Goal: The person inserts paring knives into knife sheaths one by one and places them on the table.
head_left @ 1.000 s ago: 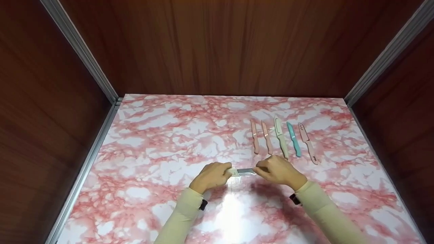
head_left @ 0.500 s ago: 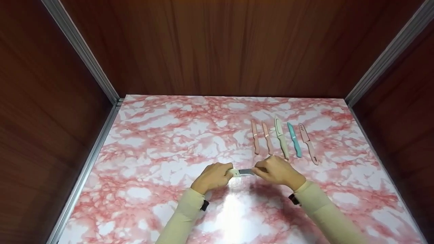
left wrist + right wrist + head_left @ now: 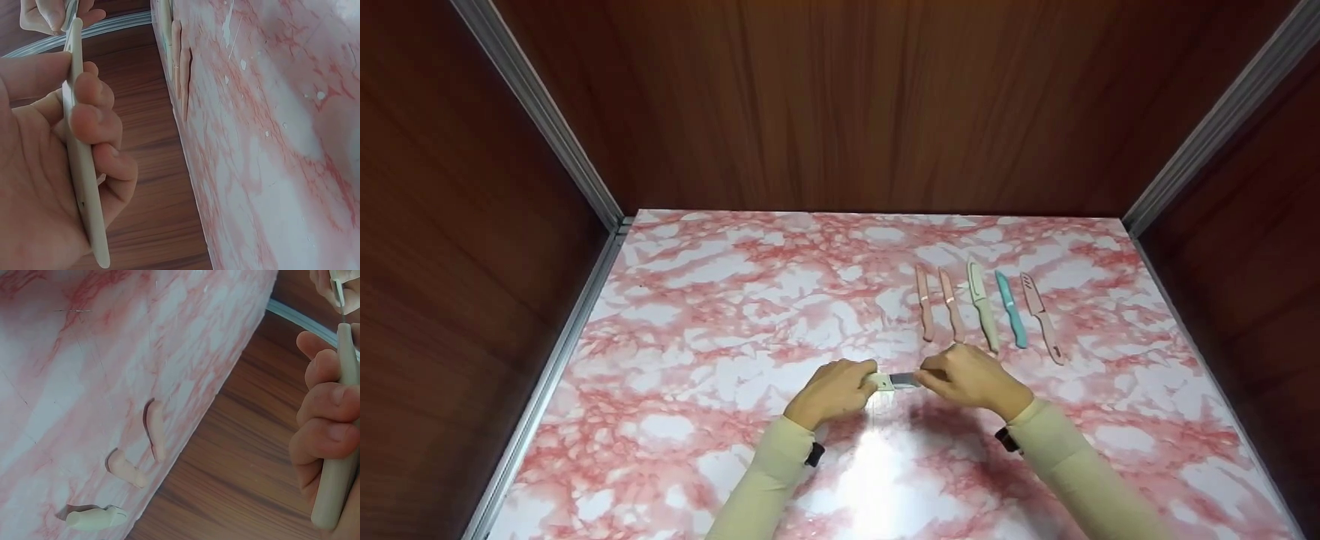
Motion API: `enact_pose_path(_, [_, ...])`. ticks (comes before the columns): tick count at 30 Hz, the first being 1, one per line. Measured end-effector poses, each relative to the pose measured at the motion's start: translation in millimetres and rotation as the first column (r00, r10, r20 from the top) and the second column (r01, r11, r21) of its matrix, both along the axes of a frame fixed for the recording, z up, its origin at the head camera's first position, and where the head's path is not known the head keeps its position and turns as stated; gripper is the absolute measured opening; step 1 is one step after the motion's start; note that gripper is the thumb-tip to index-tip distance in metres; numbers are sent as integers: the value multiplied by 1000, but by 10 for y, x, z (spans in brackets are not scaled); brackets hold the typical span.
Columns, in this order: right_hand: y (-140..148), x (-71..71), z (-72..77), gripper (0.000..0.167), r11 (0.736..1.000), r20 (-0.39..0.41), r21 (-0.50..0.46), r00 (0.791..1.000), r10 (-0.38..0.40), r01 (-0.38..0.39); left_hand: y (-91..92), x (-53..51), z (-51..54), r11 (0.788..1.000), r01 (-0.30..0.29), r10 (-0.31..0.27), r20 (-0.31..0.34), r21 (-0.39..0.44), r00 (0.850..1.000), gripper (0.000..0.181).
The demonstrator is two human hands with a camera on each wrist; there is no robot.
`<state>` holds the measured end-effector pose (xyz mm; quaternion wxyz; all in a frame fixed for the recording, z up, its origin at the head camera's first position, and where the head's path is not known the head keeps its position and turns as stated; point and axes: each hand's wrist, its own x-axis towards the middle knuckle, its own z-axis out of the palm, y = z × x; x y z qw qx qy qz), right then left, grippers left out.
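Note:
Over the table's middle, my left hand (image 3: 832, 388) grips a flat cream blade cover (image 3: 84, 174), its fingers curled round it. Facing it, my right hand (image 3: 971, 379) holds a kitchen knife by its cream handle (image 3: 337, 484). A short stretch of the metal blade (image 3: 904, 380) shows between the hands, pointing left into the cover's mouth. The rest of the blade is hidden in the cover or behind the right fingers. In the head view the handle is covered by my right hand.
Several knives lie side by side beyond my right hand: two pink ones (image 3: 925, 304), a pale green one (image 3: 982, 306), a teal one (image 3: 1011, 309) and a beige-pink one (image 3: 1041, 316). Wood-grain walls (image 3: 840, 105) with metal edges enclose the marbled table (image 3: 697, 315).
The hands have come slightly closer together, the left shifting a little right and the right a little left. Slightly less bare blade shows between them. The knives on the table have not moved.

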<state>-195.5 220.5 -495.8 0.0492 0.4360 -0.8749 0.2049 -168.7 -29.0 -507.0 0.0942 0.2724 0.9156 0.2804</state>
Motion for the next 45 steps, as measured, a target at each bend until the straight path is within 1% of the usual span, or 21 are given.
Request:
enact_pose_path(7, [-11, 0, 7, 29, 1000, 9, -3, 1000, 0, 0, 18, -4, 5, 1000, 0, 0, 10, 3, 1000, 16])
enact_pose_path(15, [-21, -1, -1, 32, 1000, -7, -21, 1000, 15, -15, 35, -5, 17, 1000, -3, 3, 16, 10, 1000, 17])
enact_pose_path(22, [-50, 8, 22, 31, 1000, -13, -17, 1000, 2, -2, 50, -11, 24, 1000, -14, 14, -13, 5, 1000, 17])
enact_pose_path(32, [-83, 9, 16, 32, 1000, -32, -24, 999, 2, -3, 59, -20, 22, 1000, -12, 12, -24, 0, 1000, 17])
enact_pose_path(42, [-120, 13, 11, 31, 999, -64, -37, 998, 10, -12, 58, -17, 24, 1000, -11, 11, -16, 3, 1000, 18])
enact_pose_path(45, [-136, 15, 16, 31, 999, -58, -39, 998, 7, -9, 57, -9, 25, 1000, -20, 20, 5, 16, 1000, 17])
